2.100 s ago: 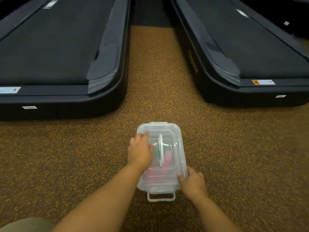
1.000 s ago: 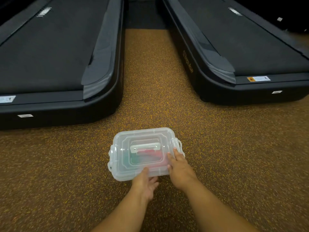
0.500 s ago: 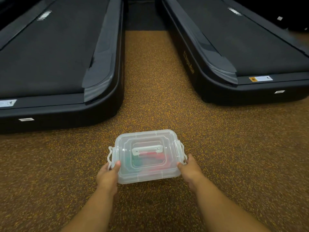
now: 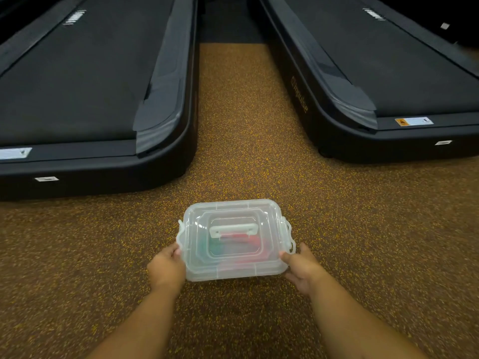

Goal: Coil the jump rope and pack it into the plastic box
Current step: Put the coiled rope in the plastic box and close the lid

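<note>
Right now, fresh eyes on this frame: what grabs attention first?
The clear plastic box low in the centre, lid on, with red and green shapes showing through it. The left hand and right hand touch its two short ends, by the side latches. Behind it, two black treadmill decks, the left treadmill and right treadmill, flank a strip of speckled brown floor.

Floor (image 4: 246, 151): brown rubber, flecked all over with yellow-orange specks
Left treadmill (image 4: 85, 86): black deck and belt, grey side rail, small white labels on its near end
Right treadmill (image 4: 388, 81): black, set apart from the left one by a strip of floor, brand lettering on its side, orange-and-white sticker at the near end
Light: dim, soft sheen on the rails, far end dark
</note>
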A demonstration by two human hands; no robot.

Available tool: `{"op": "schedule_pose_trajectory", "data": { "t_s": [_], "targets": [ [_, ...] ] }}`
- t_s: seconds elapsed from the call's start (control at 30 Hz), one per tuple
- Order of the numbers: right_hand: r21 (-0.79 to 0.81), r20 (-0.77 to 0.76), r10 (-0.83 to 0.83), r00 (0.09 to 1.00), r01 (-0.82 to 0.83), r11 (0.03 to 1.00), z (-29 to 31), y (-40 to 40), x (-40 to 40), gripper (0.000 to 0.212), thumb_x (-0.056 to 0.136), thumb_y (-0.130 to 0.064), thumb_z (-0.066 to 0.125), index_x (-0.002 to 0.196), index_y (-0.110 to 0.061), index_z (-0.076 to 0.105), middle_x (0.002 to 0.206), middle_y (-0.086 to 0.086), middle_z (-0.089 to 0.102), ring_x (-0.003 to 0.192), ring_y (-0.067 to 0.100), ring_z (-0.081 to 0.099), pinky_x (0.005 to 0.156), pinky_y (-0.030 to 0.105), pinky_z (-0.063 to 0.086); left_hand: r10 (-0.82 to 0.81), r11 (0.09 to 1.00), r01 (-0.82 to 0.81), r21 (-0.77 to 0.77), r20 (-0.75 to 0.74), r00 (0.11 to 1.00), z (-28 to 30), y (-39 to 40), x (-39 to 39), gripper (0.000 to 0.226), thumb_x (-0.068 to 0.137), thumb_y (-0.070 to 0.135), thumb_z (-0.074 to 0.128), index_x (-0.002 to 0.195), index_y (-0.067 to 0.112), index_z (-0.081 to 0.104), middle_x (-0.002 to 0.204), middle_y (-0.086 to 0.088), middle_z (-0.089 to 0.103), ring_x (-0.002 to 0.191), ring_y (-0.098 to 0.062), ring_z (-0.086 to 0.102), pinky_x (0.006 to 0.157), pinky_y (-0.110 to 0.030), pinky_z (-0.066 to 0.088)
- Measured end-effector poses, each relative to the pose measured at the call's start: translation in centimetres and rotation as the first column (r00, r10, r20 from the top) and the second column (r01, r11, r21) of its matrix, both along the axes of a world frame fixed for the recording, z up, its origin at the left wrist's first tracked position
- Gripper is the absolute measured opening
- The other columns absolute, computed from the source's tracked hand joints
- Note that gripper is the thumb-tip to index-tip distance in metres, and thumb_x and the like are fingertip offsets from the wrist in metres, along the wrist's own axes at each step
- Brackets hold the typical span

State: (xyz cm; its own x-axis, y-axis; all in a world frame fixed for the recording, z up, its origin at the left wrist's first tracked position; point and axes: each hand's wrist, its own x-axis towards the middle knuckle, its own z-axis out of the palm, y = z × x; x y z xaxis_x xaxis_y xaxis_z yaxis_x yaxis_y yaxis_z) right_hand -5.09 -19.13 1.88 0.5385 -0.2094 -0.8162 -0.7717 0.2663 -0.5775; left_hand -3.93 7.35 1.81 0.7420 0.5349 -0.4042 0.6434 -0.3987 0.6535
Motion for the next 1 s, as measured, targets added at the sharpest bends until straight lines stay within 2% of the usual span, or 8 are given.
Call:
{"op": "schedule_pose_trajectory", "data": {
  "t_s": [0.13, 0.23, 0.3, 0.4, 0.47, 0.6, 0.73, 1.0],
  "targets": [
    [0.115, -0.033, -0.045, 0.998, 0.049, 0.992, 0.2, -0.4, 0.2, 0.091, 0.089, 0.005, 0.057, 0.152, -0.032, 0.004, 0.154, 0.013, 0.031, 0.128, 0.037, 0.047, 0.110, 0.062, 0.028, -0.066, 0.998, 0.066, -0.003, -0.014, 0.998, 0.3, -0.2, -0.1, 0.037, 0.097, 0.022, 0.054, 0.130, 0.006, 0.059, 0.121, -0.022, 0.063, 0.108, -0.036, 0.059, 0.093, -0.042, 0.047],
    [0.108, -0.023, -0.051, 0.998, 0.054, 0.993, -0.2, -0.7, 0.3, 0.093, 0.086, 0.008, 0.059, 0.152, -0.031, 0.007, 0.152, 0.013, 0.035, 0.129, 0.037, 0.047, 0.110, 0.064, 0.026, -0.155, 0.986, 0.155, -0.063, 0.006, 0.988, 0.4, -1.2, -1.2, 0.065, 0.084, 0.031, 0.072, 0.138, 0.005, 0.048, 0.127, -0.020, 0.061, 0.112, -0.036, 0.060, 0.093, -0.045, 0.050],
    [0.011, 0.025, -0.017, 1.000, 0.017, 1.000, -0.3, -0.7, 0.4, 0.090, 0.083, 0.010, 0.062, 0.151, -0.028, 0.016, 0.146, 0.012, 0.045, 0.125, 0.034, 0.051, 0.108, 0.061, 0.033, -0.161, 0.984, 0.160, -0.075, -0.004, 0.987, 0.3, -1.3, -1.3, 0.072, 0.081, 0.028, 0.076, 0.141, 0.004, 0.044, 0.129, -0.019, 0.060, 0.114, -0.037, 0.059, 0.094, -0.044, 0.050],
    [-0.254, 0.068, 0.145, 0.987, -0.124, 0.959, 0.5, 0.1, 0.5, 0.063, 0.082, 0.009, 0.061, 0.138, -0.016, 0.045, 0.115, 0.005, 0.063, 0.104, 0.025, 0.061, 0.097, 0.047, 0.049, -0.126, 0.987, 0.123, -0.101, -0.015, 0.992, 0.0, -1.0, -1.1, 0.080, 0.079, 0.028, 0.078, 0.145, 0.006, 0.040, 0.135, -0.020, 0.056, 0.118, -0.038, 0.057, 0.099, -0.048, 0.049],
    [-0.370, 0.086, 0.244, 0.966, -0.196, 0.908, 0.7, 0.7, 0.3, 0.051, 0.081, -0.002, 0.068, 0.126, -0.021, 0.054, 0.108, 0.002, 0.065, 0.097, 0.022, 0.062, 0.092, 0.043, 0.052, -0.117, 0.989, 0.114, -0.097, -0.024, 0.993, 0.0, -0.9, -1.0, 0.081, 0.078, 0.029, 0.079, 0.145, 0.007, 0.040, 0.136, -0.021, 0.056, 0.119, -0.038, 0.057, 0.099, -0.050, 0.049],
    [-0.488, 0.057, 0.360, 0.931, -0.288, 0.824, 0.6, 1.4, -0.3, 0.052, 0.078, -0.025, 0.075, 0.125, -0.029, 0.052, 0.112, 0.000, 0.065, 0.102, 0.025, 0.062, 0.095, 0.048, 0.051, -0.126, 0.990, 0.123, -0.068, -0.032, 0.992, -0.1, -1.0, -1.0, 0.082, 0.078, 0.031, 0.078, 0.146, 0.007, 0.039, 0.136, -0.019, 0.055, 0.119, -0.038, 0.057, 0.097, -0.051, 0.050],
    [-0.569, 0.010, 0.388, 0.922, -0.314, 0.760, 1.4, 1.5, -0.3, 0.045, 0.086, -0.027, 0.068, 0.128, -0.023, 0.052, 0.115, 0.004, 0.064, 0.106, 0.027, 0.059, 0.096, 0.040, 0.048, -0.142, 0.989, 0.140, -0.046, -0.036, 0.989, -0.4, -1.0, -0.9, 0.081, 0.079, 0.033, 0.077, 0.145, 0.008, 0.039, 0.134, -0.019, 0.057, 0.118, -0.038, 0.057, 0.097, -0.051, 0.050],
    [-0.733, -0.143, 0.471, 0.870, -0.413, 0.540, 2.4, 2.6, -0.3, 0.052, 0.098, -0.030, 0.050, 0.145, -0.014, 0.036, 0.131, 0.016, 0.056, 0.119, 0.032, 0.053, 0.098, 0.039, 0.046, -0.170, 0.985, 0.170, -0.009, -0.046, 0.984, -0.2, -1.0, -0.9, 0.073, 0.083, 0.031, 0.074, 0.144, 0.007, 0.042, 0.128, -0.020, 0.060, 0.116, -0.038, 0.057, 0.097, -0.046, 0.048]
  ]
}}
